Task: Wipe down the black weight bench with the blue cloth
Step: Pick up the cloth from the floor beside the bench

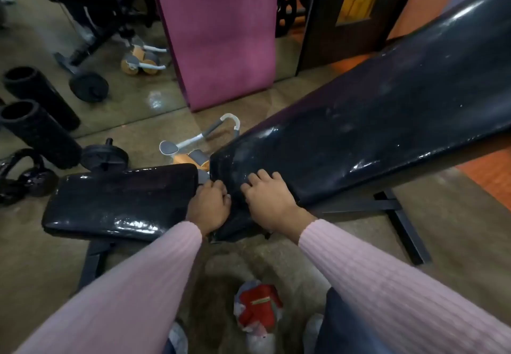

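The black weight bench has a flat seat pad (119, 201) at the left and a long glossy backrest (373, 121) that slopes up to the right. Dusty smears show on the backrest. My left hand (210, 204) is curled around the backrest's lower corner, in the gap between the two pads. My right hand (271, 198) rests on top of the backrest's lower end with its fingers apart and bent. No blue cloth shows in either hand or anywhere in view.
Two black foam rollers (41, 129), a dumbbell (103, 157) and a kettlebell (27, 176) lie left of the seat. A purple mat (221, 35) leans on a mirror behind. A grey-orange exerciser (193, 143) sits behind the gap. The bench's steel foot (401, 223) juts right. A red-white packet (258, 306) lies by my feet.
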The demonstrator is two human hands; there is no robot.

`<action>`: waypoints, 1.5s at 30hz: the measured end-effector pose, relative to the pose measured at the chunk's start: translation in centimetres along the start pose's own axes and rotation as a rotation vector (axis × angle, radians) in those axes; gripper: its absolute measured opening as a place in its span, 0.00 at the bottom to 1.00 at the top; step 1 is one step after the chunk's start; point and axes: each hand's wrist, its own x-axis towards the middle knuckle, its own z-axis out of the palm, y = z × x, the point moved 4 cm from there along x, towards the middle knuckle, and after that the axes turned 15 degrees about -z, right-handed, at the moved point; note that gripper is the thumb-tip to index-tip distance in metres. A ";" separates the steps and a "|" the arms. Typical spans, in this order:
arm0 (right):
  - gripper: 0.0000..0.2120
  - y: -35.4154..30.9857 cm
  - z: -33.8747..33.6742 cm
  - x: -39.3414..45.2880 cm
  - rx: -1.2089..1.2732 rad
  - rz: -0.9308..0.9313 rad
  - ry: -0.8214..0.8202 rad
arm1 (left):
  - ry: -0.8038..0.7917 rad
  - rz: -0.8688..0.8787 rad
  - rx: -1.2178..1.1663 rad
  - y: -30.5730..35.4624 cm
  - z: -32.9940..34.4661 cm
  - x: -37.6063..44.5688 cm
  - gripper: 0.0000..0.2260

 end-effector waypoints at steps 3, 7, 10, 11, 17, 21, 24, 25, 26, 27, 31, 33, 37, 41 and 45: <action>0.13 -1.7 1.0 -1.3 -0.084 -0.057 0.236 | 0.167 -0.063 -0.146 -1.3 1.2 -2.3 0.03; 0.15 -5.9 6.8 -5.3 0.004 -0.319 0.454 | 0.191 0.038 -0.190 -4.9 6.8 -6.6 0.06; 0.16 -7.0 12.4 -7.2 0.211 -0.244 0.299 | 0.178 0.074 -0.174 -6.2 10.4 -8.0 0.11; 0.15 -7.3 14.1 -7.5 0.310 -0.176 0.192 | 0.200 0.048 -0.194 -5.9 10.9 -8.2 0.12; 0.15 -8.6 21.4 -7.8 0.826 0.179 -0.219 | 0.375 0.067 -0.284 -5.3 10.9 -7.7 0.11; 0.19 -8.8 23.5 -7.2 0.896 0.241 -0.191 | 0.452 0.177 -0.166 -4.9 10.7 -6.7 0.14; 0.19 -9.7 26.2 -7.7 0.918 0.243 -0.342 | 0.467 0.217 -0.156 -4.5 11.2 -6.5 0.20; 0.20 -10.2 27.3 -7.8 0.896 0.191 -0.387 | 0.465 0.207 -0.134 -4.4 11.5 -6.7 0.22; 0.20 -10.5 28.1 -7.9 0.840 0.159 -0.415 | 0.459 0.193 -0.112 -4.3 11.9 -6.9 0.24; 0.20 -10.5 28.6 -8.0 0.816 0.177 -0.408 | 0.456 0.177 -0.093 -4.2 12.2 -7.0 0.26; 0.18 -10.3 29.5 -7.4 0.816 0.151 -0.371 | 0.458 0.116 -0.103 -3.8 12.9 -6.9 0.27; 0.17 -9.8 29.0 -7.2 0.830 0.204 -0.342 | 0.465 0.108 -0.116 -3.6 12.6 -6.7 0.26; 0.15 -9.7 28.1 -6.8 0.947 0.280 -0.260 | 0.488 0.123 -0.130 -3.4 12.1 -6.5 0.25; 0.10 -9.1 25.0 -6.3 1.014 0.338 -0.320 | 0.460 0.151 -0.081 -3.2 11.3 -6.7 0.23; 0.03 -4.7 19.8 -6.6 1.242 0.431 -0.295 | 0.417 0.179 -0.080 -1.6 9.0 -6.7 0.19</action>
